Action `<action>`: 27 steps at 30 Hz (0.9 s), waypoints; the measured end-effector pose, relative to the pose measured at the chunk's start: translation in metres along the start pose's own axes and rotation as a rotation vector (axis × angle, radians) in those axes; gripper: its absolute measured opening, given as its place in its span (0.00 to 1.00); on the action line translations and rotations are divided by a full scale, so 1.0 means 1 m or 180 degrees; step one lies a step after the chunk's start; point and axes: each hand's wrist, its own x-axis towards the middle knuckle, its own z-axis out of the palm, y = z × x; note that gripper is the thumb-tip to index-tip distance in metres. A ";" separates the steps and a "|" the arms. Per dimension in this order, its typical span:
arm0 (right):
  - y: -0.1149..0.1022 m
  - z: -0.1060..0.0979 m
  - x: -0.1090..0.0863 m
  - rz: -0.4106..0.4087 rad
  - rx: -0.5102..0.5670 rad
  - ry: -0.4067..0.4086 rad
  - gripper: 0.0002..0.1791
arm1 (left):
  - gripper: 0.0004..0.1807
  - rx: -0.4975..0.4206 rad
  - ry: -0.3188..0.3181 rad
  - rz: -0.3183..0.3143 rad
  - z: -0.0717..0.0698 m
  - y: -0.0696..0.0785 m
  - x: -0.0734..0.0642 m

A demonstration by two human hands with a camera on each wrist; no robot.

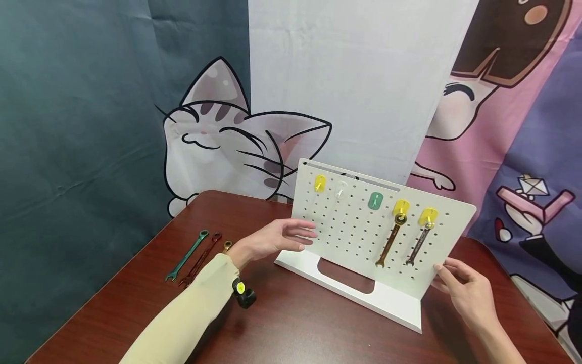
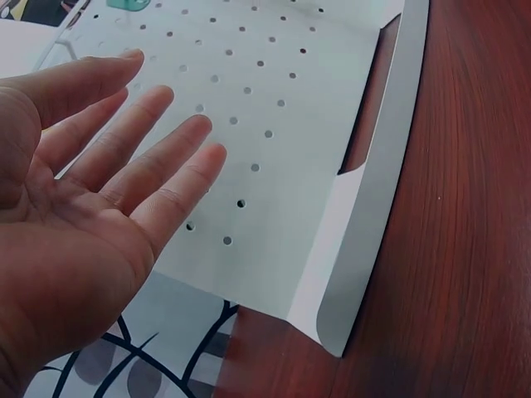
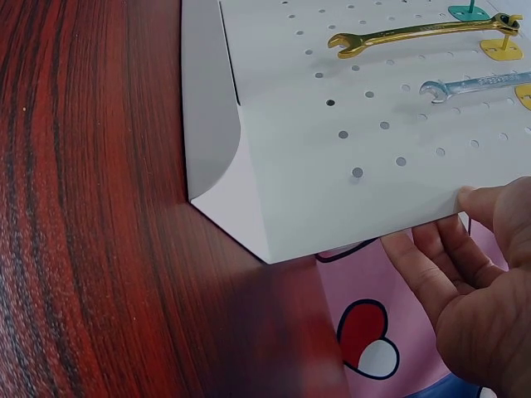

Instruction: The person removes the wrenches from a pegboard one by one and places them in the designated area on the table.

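Note:
A white pegboard (image 1: 345, 227) on a fold-out base stands on the table. My right hand (image 1: 468, 290) pinches its right edge; the right wrist view has the thumb at the front face and the other fingers (image 3: 423, 269) at the edge's far side. My left hand (image 1: 282, 236) is by the board's left part, fingers extended and holding nothing. A gold wrench (image 1: 389, 243) and a silver wrench (image 1: 418, 245) hang from yellow hooks on the right half. The other hooks, one yellow (image 1: 320, 183), one clear (image 1: 341, 190) and one green (image 1: 375, 201), carry nothing.
Left of my left arm, a green wrench (image 1: 186, 256) and a red wrench (image 1: 201, 259) lie on the brown table (image 1: 291, 328). Another gold wrench (image 1: 227, 245) is mostly covered by my sleeve. A printed cloth (image 1: 218, 141) hangs behind the table.

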 end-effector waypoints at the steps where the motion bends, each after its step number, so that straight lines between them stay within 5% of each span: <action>1: 0.000 0.000 0.000 -0.0005 -0.0030 0.0002 0.05 | 0.36 0.0014 -0.0009 0.0015 0.001 0.000 0.001; 27: 0.001 0.000 0.000 -0.0029 0.0105 -0.0038 0.05 | 0.34 0.0118 -0.0144 0.0096 0.022 0.008 0.025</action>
